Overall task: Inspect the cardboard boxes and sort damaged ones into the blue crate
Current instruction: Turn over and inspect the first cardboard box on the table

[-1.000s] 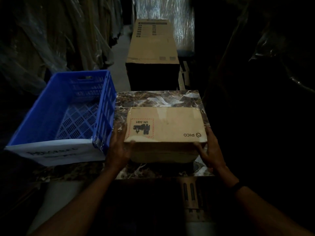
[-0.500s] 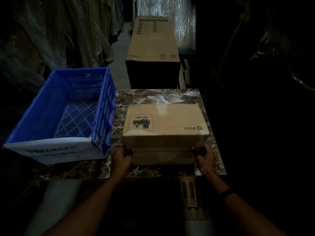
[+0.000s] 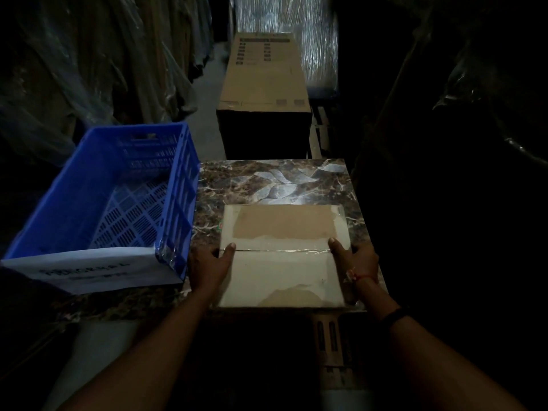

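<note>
Cardboard box (image 3: pixel 283 271), top facing torn, clasped by fingers of my left hand (image 3: pixel 207 262) and right hand (image 3: pixel 357 259): inspection stage; probably damaged, next lift into blue crate (image 3: pixel 178 185).

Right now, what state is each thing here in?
cardboard box: on the marble-patterned table, taped seam up, pale surface torn in patches
left hand: grips the box's left side, thumb on top
right hand: grips its right side, thumb on top
blue crate: upright, no box inside
large carton: closed, beyond the table
</note>
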`<state>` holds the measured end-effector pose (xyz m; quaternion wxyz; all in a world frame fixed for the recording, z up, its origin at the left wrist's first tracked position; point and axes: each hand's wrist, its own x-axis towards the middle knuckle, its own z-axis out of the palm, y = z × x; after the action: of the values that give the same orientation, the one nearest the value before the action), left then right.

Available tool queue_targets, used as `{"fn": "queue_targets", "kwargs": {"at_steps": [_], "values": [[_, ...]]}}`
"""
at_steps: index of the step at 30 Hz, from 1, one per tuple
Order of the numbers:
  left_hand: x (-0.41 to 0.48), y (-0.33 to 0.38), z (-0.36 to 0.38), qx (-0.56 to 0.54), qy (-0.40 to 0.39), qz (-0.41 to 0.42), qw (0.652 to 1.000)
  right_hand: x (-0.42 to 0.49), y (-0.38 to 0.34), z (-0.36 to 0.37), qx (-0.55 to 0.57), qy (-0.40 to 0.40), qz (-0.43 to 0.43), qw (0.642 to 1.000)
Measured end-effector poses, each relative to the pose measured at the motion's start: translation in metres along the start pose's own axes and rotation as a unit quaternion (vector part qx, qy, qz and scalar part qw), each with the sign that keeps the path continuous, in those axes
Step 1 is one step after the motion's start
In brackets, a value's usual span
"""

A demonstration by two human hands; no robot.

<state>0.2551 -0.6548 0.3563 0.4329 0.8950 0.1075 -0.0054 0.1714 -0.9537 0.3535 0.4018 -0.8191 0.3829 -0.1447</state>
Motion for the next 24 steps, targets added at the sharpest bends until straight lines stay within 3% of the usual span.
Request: {"fn": "queue_targets", "kwargs": {"at_steps": [8, 12, 14, 16, 18, 19, 22, 24], "values": [[0.007, 0.015, 0.003, -0.034, -0.083, -0.020, 0.996, 0.018, 0.005, 0.023, 0.029, -0.064, -0.019, 0.997], [0.014, 0.021, 0.014, 0.054, -0.099, 0.004, 0.994, 0.010, -0.017, 0.024, -0.094, -0.054, -0.078, 0.991], [0.014, 0.038, 0.018, 0.177, -0.167, 0.117, 0.963, 0.003, -0.045, 0.028, -0.193, -0.124, -0.165, 0.959], [0.011, 0.065, 0.023, 0.295, -0.262, 0.212, 0.894, 0.000, -0.078, 0.039, -0.300, -0.263, -0.221, 0.890], [0.011, 0.090, 0.032, 0.382, -0.326, 0.216, 0.837, 0.000, -0.102, 0.051, -0.379, -0.352, -0.240, 0.821], [0.013, 0.098, 0.036, 0.414, -0.345, 0.202, 0.818, 0.001, -0.110, 0.056, -0.393, -0.380, -0.234, 0.804], [0.021, 0.105, 0.046, 0.476, -0.372, 0.167, 0.779, 0.005, -0.115, 0.065, -0.405, -0.414, -0.208, 0.789], [0.023, 0.104, 0.049, 0.485, -0.375, 0.168, 0.772, 0.008, -0.111, 0.069, -0.412, -0.403, -0.215, 0.789]]}}
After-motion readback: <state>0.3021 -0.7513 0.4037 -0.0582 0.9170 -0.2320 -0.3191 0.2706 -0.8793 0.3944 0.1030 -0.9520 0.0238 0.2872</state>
